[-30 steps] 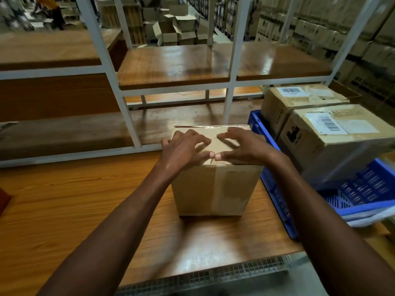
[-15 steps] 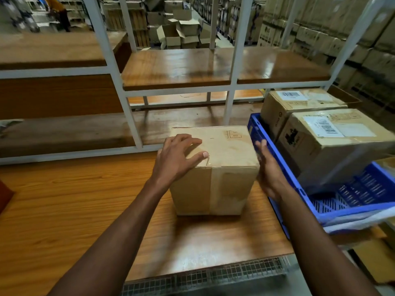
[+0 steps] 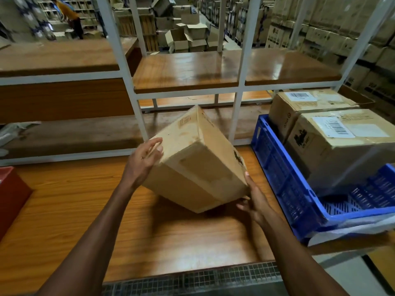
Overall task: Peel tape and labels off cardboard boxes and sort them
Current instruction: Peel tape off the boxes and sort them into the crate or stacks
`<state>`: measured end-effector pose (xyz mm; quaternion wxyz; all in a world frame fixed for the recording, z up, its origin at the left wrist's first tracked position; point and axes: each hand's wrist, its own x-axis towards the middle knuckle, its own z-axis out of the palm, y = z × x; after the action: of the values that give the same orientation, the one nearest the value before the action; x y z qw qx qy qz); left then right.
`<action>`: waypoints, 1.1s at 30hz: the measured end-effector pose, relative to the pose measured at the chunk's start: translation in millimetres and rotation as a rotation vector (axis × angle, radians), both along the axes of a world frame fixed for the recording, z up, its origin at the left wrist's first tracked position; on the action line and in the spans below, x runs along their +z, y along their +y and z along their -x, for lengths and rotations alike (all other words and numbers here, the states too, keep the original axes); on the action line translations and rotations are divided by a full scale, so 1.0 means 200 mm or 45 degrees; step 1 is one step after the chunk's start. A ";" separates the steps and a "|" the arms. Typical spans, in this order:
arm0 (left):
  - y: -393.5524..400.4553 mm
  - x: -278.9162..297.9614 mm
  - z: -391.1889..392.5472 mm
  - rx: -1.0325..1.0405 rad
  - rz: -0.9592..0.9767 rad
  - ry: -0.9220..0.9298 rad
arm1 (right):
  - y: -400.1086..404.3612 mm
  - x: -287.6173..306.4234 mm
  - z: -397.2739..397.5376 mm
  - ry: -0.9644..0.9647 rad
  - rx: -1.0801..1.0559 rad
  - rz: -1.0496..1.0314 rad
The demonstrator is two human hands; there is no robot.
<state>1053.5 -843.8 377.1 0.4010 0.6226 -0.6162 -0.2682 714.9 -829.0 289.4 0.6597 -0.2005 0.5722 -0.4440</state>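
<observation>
A plain brown cardboard box [image 3: 196,159] is tilted above the wooden table [image 3: 106,221], one corner pointing down, with clear tape across a face. My left hand [image 3: 142,162] lies flat against its left side, fingers straight. Under the lower right edge my right hand [image 3: 254,200] supports it with fingers spread, thumb up along the side. Two more taped boxes with barcode labels, a near one [image 3: 342,146] and a far one [image 3: 303,110], sit in a blue crate [image 3: 284,182] at the right.
A white metal shelf frame [image 3: 237,116] with wooden shelves stands just behind the box. A red bin [image 3: 10,199] is at the table's left edge. White plastic [image 3: 352,229] hangs over the crate's front. A person works far back left among stacked cartons.
The box stood flat on the table with both hands on its top. The hands shifted to its sides, and now it is lifted and tipped onto a corner.
</observation>
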 end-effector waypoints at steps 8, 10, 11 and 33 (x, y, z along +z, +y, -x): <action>0.20 -0.16 0.18 -0.024 -0.359 0.747 | -0.08 0.40 0.05 0.470 -0.238 0.554; 0.22 -0.18 0.24 -0.008 -0.452 0.968 | -0.09 0.47 0.07 0.581 -0.233 0.649; 0.21 -0.20 0.25 0.000 -0.500 1.070 | -0.09 0.51 0.07 0.642 -0.229 0.683; 0.03 -0.64 0.28 0.263 -0.576 0.723 | -0.08 0.58 -0.39 1.572 0.347 1.169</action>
<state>998.0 -837.1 248.3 0.4332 0.6551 -0.3395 -0.5176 792.1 -845.0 405.5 0.1217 -0.7327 0.5649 -0.3595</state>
